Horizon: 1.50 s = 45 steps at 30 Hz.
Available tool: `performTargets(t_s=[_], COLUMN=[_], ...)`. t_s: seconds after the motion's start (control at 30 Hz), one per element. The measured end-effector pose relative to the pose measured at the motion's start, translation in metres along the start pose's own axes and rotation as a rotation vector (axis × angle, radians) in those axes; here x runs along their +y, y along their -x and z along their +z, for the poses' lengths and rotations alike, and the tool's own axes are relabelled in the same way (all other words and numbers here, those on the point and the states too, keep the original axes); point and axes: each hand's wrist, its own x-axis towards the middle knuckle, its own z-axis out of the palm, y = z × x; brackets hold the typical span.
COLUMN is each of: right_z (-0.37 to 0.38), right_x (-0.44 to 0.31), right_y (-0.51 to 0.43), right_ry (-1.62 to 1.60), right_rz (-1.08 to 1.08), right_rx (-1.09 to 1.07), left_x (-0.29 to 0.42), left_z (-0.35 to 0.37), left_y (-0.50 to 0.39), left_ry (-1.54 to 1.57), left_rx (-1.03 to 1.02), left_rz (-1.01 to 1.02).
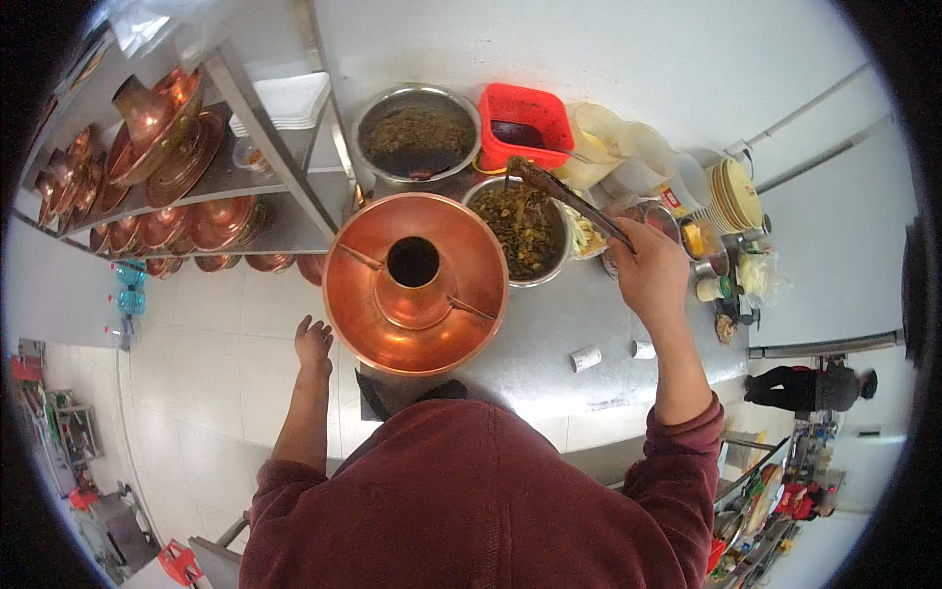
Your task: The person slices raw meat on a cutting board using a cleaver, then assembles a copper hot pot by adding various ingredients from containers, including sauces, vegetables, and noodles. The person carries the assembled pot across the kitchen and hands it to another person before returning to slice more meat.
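Note:
A copper hot pot (416,352) with a central chimney and two thin dividers stands in front of me; its ring-shaped trough looks bare. My right hand (651,272) grips dark metal tongs (589,210). A clump of dark leafy food (527,177) hangs at their tips, above a steel bowl (535,282) of chopped, cooked greens. My left hand (315,342) is beside the pot's left rim, fingers apart and holding nothing. Whether its fingertips touch the rim cannot be told.
Behind the pot are a steel basin (360,151) of dark shredded food and a red tub (526,99) of dark liquid. Stacked plates (739,195) and two white paper rolls (586,358) sit rightward. A metal shelf (291,177) holds copper pots at left. A person (817,388) stands far right.

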Motion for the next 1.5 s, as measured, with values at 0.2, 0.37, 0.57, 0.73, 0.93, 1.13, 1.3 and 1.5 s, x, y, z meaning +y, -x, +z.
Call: performTargets(t_s=[0.2,0.37,0.57,0.73,0.93,1.13,1.3,1.5], right_z=[0.022,0.086,0.101,0.184,0.216,0.130,0.075,0.027], right_x=[-0.037,-0.056,0.036,0.079,0.094,0.103,0.083,0.040], right_y=[0.001,0.015,0.029,0.024,0.029,0.021,0.010,0.013], right_ry=[-0.202,-0.146,-0.136,0.105,0.048,-0.129,-0.106,-0.199], right_rz=[-0.077,-0.018,0.146,0.107,0.124,0.145,0.125,0.091], right_rx=[-0.040,-0.352,-0.261,-0.468,-0.399,-0.236,-0.137,-0.062], left_x=[-0.009,-0.006,-0.014,-0.027,-0.030,-0.050,-0.068,-0.077], left_z=[-0.013,-0.023,-0.068,-0.088,-0.107,-0.135,-0.130,-0.122], left_y=[0.005,0.008,0.005,0.013,0.033,0.033,0.020,0.014], left_ry=[-0.014,-0.060,-0.045,-0.165,-0.286,-0.316,-0.309,-0.275], left_rx=[0.028,0.059,0.112,0.188,0.218,0.299,0.235,0.182], left_rz=[-0.012,-0.032,-0.046,-0.119,-0.158,-0.240,-0.229,-0.172])
